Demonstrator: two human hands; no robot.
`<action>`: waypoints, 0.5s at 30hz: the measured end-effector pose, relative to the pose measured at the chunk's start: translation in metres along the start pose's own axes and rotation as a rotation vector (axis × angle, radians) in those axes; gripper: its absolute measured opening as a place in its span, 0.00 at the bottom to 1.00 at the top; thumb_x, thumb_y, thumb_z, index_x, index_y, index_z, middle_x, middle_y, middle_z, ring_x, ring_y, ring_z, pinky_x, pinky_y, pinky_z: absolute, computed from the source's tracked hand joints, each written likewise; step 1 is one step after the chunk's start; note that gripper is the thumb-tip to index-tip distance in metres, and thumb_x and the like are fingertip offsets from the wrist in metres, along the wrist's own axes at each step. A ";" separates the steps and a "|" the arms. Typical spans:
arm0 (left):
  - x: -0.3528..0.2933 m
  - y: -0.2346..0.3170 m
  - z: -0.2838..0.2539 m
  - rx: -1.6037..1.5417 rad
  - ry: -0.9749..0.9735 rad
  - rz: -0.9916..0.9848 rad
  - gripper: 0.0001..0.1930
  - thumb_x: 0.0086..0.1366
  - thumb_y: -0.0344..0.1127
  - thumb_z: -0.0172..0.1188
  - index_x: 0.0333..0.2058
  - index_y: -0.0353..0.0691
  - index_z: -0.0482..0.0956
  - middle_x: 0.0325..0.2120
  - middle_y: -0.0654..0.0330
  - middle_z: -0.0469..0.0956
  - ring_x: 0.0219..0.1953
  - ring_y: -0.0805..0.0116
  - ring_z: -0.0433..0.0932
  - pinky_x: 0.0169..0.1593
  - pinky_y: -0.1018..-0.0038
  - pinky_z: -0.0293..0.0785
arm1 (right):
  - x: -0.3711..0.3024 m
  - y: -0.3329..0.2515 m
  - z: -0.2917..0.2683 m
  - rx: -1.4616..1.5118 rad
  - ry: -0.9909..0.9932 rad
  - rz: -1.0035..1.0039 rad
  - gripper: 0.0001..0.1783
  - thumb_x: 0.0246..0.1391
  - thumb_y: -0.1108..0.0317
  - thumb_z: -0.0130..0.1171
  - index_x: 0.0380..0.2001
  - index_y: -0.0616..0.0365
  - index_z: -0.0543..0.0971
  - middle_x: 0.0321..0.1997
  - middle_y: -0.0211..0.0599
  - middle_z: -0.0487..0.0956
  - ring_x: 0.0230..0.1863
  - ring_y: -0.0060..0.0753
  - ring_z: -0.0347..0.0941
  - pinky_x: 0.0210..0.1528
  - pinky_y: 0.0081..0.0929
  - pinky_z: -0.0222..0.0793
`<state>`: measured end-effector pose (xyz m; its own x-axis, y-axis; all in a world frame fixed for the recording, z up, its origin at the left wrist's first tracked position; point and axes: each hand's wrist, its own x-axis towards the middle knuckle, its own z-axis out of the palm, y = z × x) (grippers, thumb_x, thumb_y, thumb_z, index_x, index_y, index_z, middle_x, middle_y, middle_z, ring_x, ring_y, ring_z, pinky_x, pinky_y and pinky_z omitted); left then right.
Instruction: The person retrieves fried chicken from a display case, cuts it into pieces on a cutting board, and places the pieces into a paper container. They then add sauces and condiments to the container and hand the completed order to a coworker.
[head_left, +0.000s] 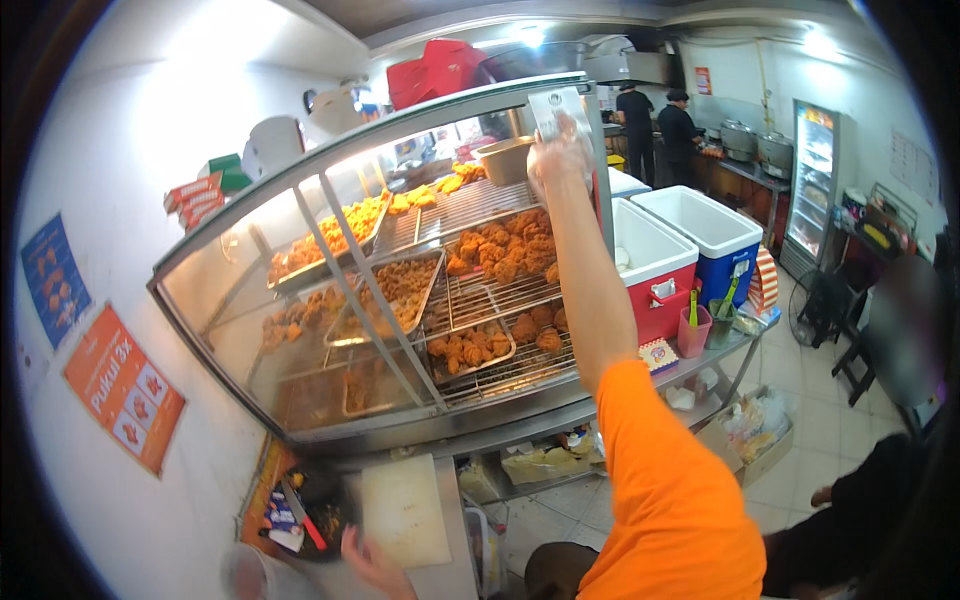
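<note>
1. Your right hand (558, 155) is raised to about 12 o'clock, at the top right corner of the glass display case (300, 290). It wears a thin clear glove, and the fingers are curled around the edge of a metal sliding door panel (562, 108), pinching it at its lower end.
2. That panel stands nearly upright, its long axis running from 6 to 12 o'clock with a slight lean, and its top end pointing up toward the ceiling.
3. Your right forearm climbs from the orange sleeve (670, 490) at 5 o'clock straight up to the panel.
4. Your left hand (372, 562) sits low at 6 o'clock, just beside a white cutting board (405, 508); the fingers look loosely spread, resting near the board's lower edge (partly cut off by the frame, so whether they touch is unclear).
5. Inside the case, trays of fried chicken (500, 250) lie on wire racks.
6. An orange rectangular poster (122, 388) hangs on the white wall at 8 o'clock, with a blue one (52, 278) above it at 9 o'clock.
7. A red cooler (655, 265) and a blue cooler (715, 235), both with white lids, stand at 3 o'clock, just right of the case.
8. Red boxes (440, 70) sit on top of the case at 12 o'clock.
</note>
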<state>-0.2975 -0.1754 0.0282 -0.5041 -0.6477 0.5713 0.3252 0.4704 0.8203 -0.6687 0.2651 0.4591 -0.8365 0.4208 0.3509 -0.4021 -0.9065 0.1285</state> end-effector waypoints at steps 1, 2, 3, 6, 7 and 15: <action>0.007 0.028 0.028 -0.016 -0.077 -0.047 0.18 0.68 0.29 0.56 0.55 0.32 0.73 0.53 0.51 0.75 0.58 0.59 0.73 0.61 0.63 0.69 | -0.020 0.003 -0.011 -0.027 0.002 -0.055 0.23 0.65 0.60 0.56 0.61 0.51 0.70 0.58 0.41 0.74 0.58 0.40 0.71 0.58 0.38 0.70; 0.014 0.058 0.050 -0.074 -0.173 -0.007 0.16 0.72 0.28 0.53 0.56 0.30 0.72 0.51 0.51 0.77 0.55 0.62 0.75 0.61 0.65 0.70 | -0.047 0.007 -0.023 -0.075 0.000 -0.058 0.21 0.65 0.63 0.57 0.59 0.51 0.73 0.55 0.40 0.77 0.54 0.38 0.75 0.54 0.38 0.75; 0.020 0.087 0.070 -0.153 -0.287 -0.042 0.17 0.71 0.29 0.55 0.56 0.32 0.73 0.52 0.52 0.77 0.56 0.61 0.75 0.60 0.65 0.71 | -0.082 0.011 -0.035 -0.150 0.050 0.004 0.19 0.64 0.67 0.58 0.58 0.52 0.75 0.52 0.39 0.80 0.50 0.37 0.79 0.50 0.38 0.81; 0.036 0.161 0.112 -0.438 -0.445 -0.098 0.18 0.70 0.32 0.57 0.56 0.32 0.73 0.51 0.55 0.78 0.56 0.63 0.76 0.59 0.67 0.72 | -0.217 0.023 -0.068 -0.355 -0.118 0.398 0.19 0.61 0.72 0.61 0.55 0.54 0.74 0.46 0.34 0.79 0.48 0.31 0.79 0.50 0.30 0.79; 0.043 0.178 0.119 -0.536 -0.479 -0.187 0.20 0.70 0.35 0.60 0.57 0.32 0.73 0.53 0.54 0.78 0.55 0.65 0.76 0.56 0.69 0.73 | -0.263 0.031 -0.075 -0.378 -0.207 0.520 0.20 0.60 0.71 0.63 0.54 0.55 0.74 0.46 0.34 0.80 0.48 0.30 0.79 0.50 0.30 0.79; 0.071 0.197 0.044 -0.439 -0.302 -0.326 0.05 0.63 0.28 0.69 0.33 0.33 0.84 0.26 0.65 0.82 0.26 0.83 0.74 0.32 0.83 0.70 | -0.446 0.053 -0.108 -0.573 -0.099 1.039 0.21 0.56 0.77 0.65 0.54 0.61 0.75 0.53 0.37 0.81 0.53 0.31 0.78 0.57 0.32 0.73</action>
<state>-0.3046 -0.1023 0.2292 -0.8159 -0.4885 0.3095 0.3826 -0.0547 0.9223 -0.3569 0.0331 0.2091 -0.8377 -0.5340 0.1148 0.3229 -0.6537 -0.6844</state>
